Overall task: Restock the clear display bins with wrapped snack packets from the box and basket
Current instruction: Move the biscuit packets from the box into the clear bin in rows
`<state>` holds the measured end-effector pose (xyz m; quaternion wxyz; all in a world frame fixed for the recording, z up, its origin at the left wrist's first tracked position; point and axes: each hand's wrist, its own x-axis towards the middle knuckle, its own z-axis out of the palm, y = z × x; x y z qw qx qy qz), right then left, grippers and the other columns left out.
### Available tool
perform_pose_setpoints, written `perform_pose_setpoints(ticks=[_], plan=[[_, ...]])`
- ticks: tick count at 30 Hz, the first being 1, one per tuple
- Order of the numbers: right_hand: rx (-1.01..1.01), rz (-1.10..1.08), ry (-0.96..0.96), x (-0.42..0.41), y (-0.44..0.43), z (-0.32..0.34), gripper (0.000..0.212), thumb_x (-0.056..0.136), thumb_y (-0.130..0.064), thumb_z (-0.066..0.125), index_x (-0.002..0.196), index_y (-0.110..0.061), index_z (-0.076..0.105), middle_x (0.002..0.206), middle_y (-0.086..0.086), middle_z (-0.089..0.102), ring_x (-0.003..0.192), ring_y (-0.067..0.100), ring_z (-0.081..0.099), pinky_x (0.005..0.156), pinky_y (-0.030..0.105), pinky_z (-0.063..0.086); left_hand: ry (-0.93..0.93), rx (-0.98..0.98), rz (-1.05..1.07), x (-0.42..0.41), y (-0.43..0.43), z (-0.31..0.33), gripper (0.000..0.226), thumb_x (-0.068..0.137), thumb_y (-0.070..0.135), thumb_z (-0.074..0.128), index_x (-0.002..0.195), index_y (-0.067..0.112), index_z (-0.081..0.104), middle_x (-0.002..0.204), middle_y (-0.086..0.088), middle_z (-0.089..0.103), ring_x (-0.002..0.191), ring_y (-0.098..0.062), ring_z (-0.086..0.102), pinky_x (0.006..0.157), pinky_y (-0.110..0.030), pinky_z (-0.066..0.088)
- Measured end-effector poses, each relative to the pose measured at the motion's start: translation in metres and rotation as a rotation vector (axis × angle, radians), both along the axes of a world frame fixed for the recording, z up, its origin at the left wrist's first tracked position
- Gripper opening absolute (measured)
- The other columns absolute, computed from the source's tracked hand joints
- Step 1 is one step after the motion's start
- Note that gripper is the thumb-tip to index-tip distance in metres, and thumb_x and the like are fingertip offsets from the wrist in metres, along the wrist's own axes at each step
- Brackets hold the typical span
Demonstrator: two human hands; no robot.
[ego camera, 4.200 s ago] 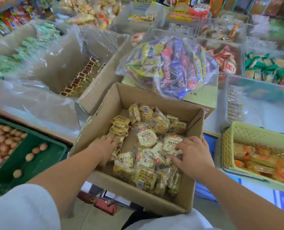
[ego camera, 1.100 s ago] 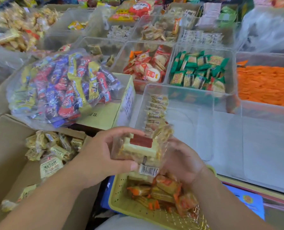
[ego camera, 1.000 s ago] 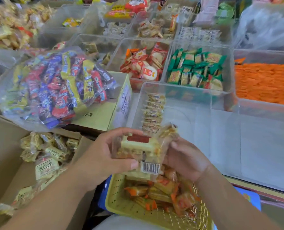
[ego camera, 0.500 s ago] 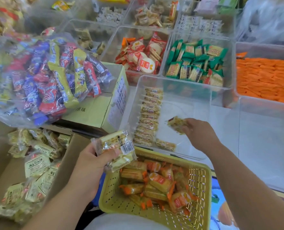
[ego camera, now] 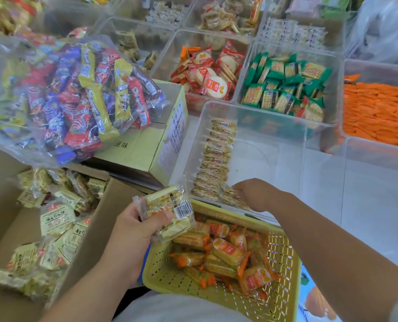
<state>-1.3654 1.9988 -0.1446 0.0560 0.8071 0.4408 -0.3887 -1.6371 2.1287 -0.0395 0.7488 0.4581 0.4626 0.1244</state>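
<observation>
Clear bin (ego camera: pixel 274 159) floor lies open right of its packet row (ego camera: pixel 216 156); right hand (ego camera: pixel 256 194) reaches into the near-left corner, grasp hidden; left hand (ego camera: pixel 130 233) grips packets (ego camera: pixel 167 205) over the basket (ego camera: pixel 284 263) rim

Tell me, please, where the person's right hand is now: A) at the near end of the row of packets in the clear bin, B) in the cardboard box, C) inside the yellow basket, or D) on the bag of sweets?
A: the right hand is down in the clear bin at the near end of the row of packets, while the left hand holds a stack of packets.
</observation>
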Motion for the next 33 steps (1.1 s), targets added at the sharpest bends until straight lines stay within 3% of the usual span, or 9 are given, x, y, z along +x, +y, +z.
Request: perform_pose_setpoints(ticks=[2, 4, 18, 20, 22, 26, 28, 30, 33], plan=[[-0.06, 0.013, 0.043, -0.002, 0.005, -0.001, 0.041, 0.111, -0.023, 0.033, 0.149, -0.016, 0.044, 0.145, 0.009, 0.055, 0.128, 0.03, 0.052, 0.102, 0.035, 0.042, -0.01, -0.019, -0.002, -0.001, -0.001, 0.0, 0.036, 0.068, 0.013, 0.083, 0.103, 0.014, 0.077, 0.106, -0.02, 0.077, 0.087, -0.033, 0.078, 0.06, -0.031, 0.06], [-0.097, 0.025, 0.073, -0.003, 0.007, -0.001, 0.049, 0.111, -0.027, 0.031, 0.159, -0.02, 0.026, 0.158, 0.008, 0.041, 0.141, 0.029, 0.041, 0.111, 0.034, 0.035, -0.017, -0.035, -0.011, -0.002, -0.001, 0.0, 0.032, 0.072, 0.012, 0.081, 0.103, 0.019, 0.078, 0.109, -0.018, 0.077, 0.092, -0.034, 0.077, 0.064, -0.034, 0.061], [-0.123, -0.04, 0.105, -0.007, 0.005, 0.017, 0.063, 0.107, -0.051, 0.031, 0.159, -0.018, 0.025, 0.165, 0.006, 0.028, 0.15, 0.026, 0.029, 0.118, 0.036, 0.024, -0.103, -0.123, 0.062, -0.009, 0.002, 0.008, 0.036, 0.075, 0.013, 0.085, 0.109, 0.02, 0.078, 0.116, -0.019, 0.076, 0.096, -0.034, 0.077, 0.066, -0.037, 0.062], [-0.052, -0.013, 0.009, -0.014, 0.003, 0.036, 0.064, 0.105, -0.055, 0.036, 0.159, -0.022, 0.027, 0.164, 0.006, 0.032, 0.148, 0.028, 0.033, 0.119, 0.039, 0.03, -0.027, 0.056, 0.076, -0.011, 0.0, 0.009, 0.041, 0.065, 0.023, 0.091, 0.104, 0.027, 0.076, 0.11, -0.015, 0.077, 0.093, -0.037, 0.076, 0.065, -0.038, 0.061], [0.184, -0.021, -0.041, -0.029, 0.001, 0.062, 0.06, 0.102, -0.057, 0.041, 0.155, -0.03, 0.035, 0.158, 0.001, 0.041, 0.144, 0.025, 0.039, 0.115, 0.042, 0.035, 0.117, 0.402, 0.037, -0.013, -0.001, 0.012, 0.052, 0.057, 0.03, 0.093, 0.103, 0.039, 0.072, 0.102, -0.001, 0.078, 0.088, -0.026, 0.077, 0.066, -0.033, 0.06], [0.708, -0.301, 0.572, -0.074, -0.012, 0.119, 0.058, 0.088, -0.06, 0.06, 0.143, -0.045, 0.049, 0.138, -0.02, 0.057, 0.126, -0.001, 0.054, 0.099, 0.023, 0.05, 0.092, 0.968, -0.229, -0.016, -0.006, 0.02, 0.071, 0.065, 0.016, 0.097, 0.12, 0.046, 0.063, 0.113, 0.018, 0.07, 0.101, -0.006, 0.071, 0.08, -0.017, 0.058], [0.824, -0.398, 0.768, -0.095, -0.02, 0.133, 0.062, 0.085, -0.043, 0.075, 0.142, -0.041, 0.051, 0.133, -0.015, 0.059, 0.122, 0.006, 0.059, 0.093, 0.025, 0.055, 0.032, 1.276, -0.324, -0.013, -0.009, 0.026, 0.065, 0.071, 0.018, 0.09, 0.127, 0.036, 0.061, 0.117, 0.02, 0.066, 0.103, -0.003, 0.067, 0.086, -0.016, 0.054], [0.917, -0.431, 0.76, -0.111, -0.025, 0.135, 0.068, 0.081, -0.02, 0.085, 0.141, -0.035, 0.054, 0.13, -0.009, 0.062, 0.117, 0.012, 0.064, 0.089, 0.028, 0.059, -0.025, 1.517, -0.37, -0.01, -0.011, 0.033, 0.055, 0.076, 0.022, 0.08, 0.129, 0.018, 0.066, 0.119, 0.007, 0.069, 0.104, -0.015, 0.068, 0.091, -0.026, 0.055], [0.992, -0.505, 0.715, -0.127, -0.029, 0.13, 0.065, 0.078, -0.006, 0.085, 0.132, -0.033, 0.06, 0.116, -0.009, 0.069, 0.103, 0.015, 0.071, 0.084, 0.028, 0.06, -0.042, 1.654, -0.408, -0.007, -0.015, 0.039, 0.051, 0.08, 0.027, 0.075, 0.122, -0.002, 0.07, 0.113, -0.012, 0.073, 0.101, -0.025, 0.071, 0.092, -0.033, 0.056]])
